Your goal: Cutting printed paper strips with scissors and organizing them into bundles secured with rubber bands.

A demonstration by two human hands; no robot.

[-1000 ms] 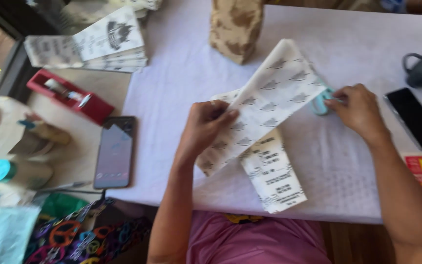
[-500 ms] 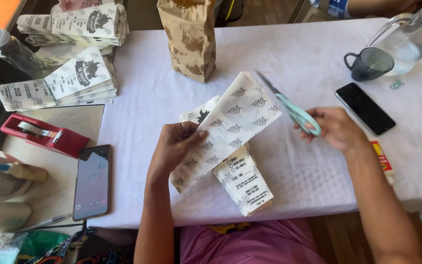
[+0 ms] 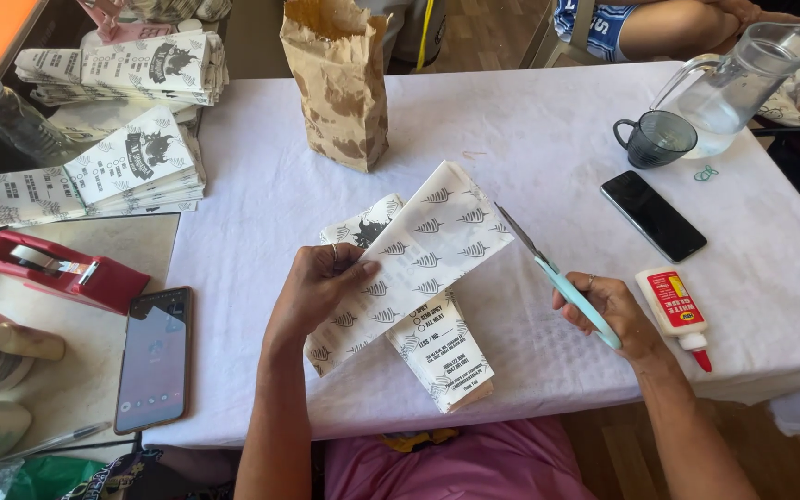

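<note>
With your left hand (image 3: pixel 321 287) pinching the printed paper wrapper (image 3: pixel 418 255) just beyond the folded printed bag (image 3: pixel 442 356) and your right hand (image 3: pixel 618 315) closed on the teal-handled scissors (image 3: pixel 557 282) right of it, the blades could snag the wrapper; the finger loops are hidden.

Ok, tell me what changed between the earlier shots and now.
The right hand has drawn back from the sheet's upper right end and to the right; the scissors it held low against the sheet now show in full, blades pointing at that edge. The camera has also tilted up, so the jug and cup come into view. The left hand still pins the sheet over the printed bags.
</note>
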